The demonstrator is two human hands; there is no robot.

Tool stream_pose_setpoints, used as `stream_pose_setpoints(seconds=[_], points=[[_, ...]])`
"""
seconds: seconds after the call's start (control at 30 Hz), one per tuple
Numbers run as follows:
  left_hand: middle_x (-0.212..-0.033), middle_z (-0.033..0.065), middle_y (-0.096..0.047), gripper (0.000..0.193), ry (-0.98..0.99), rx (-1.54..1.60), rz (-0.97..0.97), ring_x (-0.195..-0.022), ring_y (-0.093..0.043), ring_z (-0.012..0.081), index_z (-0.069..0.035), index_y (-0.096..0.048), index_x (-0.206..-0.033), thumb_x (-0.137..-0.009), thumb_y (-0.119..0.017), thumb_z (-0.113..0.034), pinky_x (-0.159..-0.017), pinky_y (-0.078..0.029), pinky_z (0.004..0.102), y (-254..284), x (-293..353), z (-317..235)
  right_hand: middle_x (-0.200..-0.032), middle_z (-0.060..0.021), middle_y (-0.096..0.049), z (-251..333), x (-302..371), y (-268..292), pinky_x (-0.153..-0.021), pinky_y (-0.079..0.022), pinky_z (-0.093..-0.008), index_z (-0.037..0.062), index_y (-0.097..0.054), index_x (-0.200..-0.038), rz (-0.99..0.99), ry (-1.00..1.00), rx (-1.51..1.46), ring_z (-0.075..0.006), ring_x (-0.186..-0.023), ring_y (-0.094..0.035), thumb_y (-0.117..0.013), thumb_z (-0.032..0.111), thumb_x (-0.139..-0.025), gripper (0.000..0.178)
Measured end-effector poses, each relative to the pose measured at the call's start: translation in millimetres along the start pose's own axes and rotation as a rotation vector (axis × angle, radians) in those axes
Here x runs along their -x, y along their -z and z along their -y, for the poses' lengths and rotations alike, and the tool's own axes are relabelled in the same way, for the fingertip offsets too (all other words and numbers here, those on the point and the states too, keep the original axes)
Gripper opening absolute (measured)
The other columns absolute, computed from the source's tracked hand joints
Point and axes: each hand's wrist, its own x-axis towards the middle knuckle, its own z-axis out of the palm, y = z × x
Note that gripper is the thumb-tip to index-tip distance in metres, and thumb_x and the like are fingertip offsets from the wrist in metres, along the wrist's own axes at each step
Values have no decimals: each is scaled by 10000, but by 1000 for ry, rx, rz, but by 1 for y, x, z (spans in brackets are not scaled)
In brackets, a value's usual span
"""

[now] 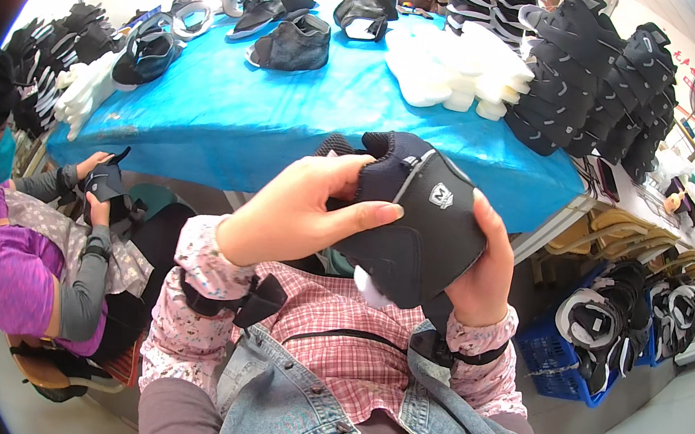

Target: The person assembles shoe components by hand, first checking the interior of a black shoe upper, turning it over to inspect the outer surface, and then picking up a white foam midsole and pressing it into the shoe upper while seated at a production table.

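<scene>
Above my lap I hold a dark grey and black shoe upper (442, 229) with a small silver badge on it. My left hand (300, 206) grips its collar edge, with the thumb lying across the outside. Wrapped round the opposite side is my right hand (485, 270), its fingers partly hidden behind the upper. A bit of white padding (370, 289) pokes out at the bottom. Beyond my hands, a black shoe upper (293, 43) rests on the blue-covered table (289, 130).
Stacked black uppers (569, 70) and a pile of white padding (455, 64) stand on the table's right side. At my left a masked co-worker (35, 255) sits handling another upper. A blue crate (560, 368) of black and white pieces is on the floor at right.
</scene>
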Motion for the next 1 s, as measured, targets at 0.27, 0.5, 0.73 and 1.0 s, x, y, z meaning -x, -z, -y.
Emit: stream_pose_setpoints(seconds=[0.27,0.5,0.73,1.0], points=[[-753,75,-591,242,-54,-503,-254,-658,-535,104,56,-600,-951,-839,-666,-149,-605,-447,259,-20,-7,18,-1051,-70,-615,-15,11,-1,-816,-472,-251,-24,-555,-1136,-125,493,671,-132,-925,-586,-605,77,-884,276],[-626,151,-491,262,-380,-401,-349,-566,-518,313,-12,-533,-752,-862,-620,-234,-508,-389,358,-17,-9,13,-1076,-60,-604,-27,12,9,-841,-450,-256,-14,-560,-1124,0,513,705,-120,-955,-563,-611,62,-881,260],[-822,155,-578,266,-362,-610,-159,-775,-552,281,45,-561,-945,-879,-571,-213,-749,-434,359,-4,-3,9,-1092,-63,-600,-23,11,10,-858,-438,-261,-15,-539,-1176,-76,429,539,-129,-967,-561,-586,96,-897,303],[-1002,44,-643,553,-367,-1009,-89,-1064,-566,214,-107,-620,-1104,-676,-747,-433,-1071,-268,439,29,-1,-7,-1171,-170,-589,4,-8,33,-899,-503,-388,-10,-485,-1241,-85,64,-180,-273,-1017,-615,-382,284,-989,401]])
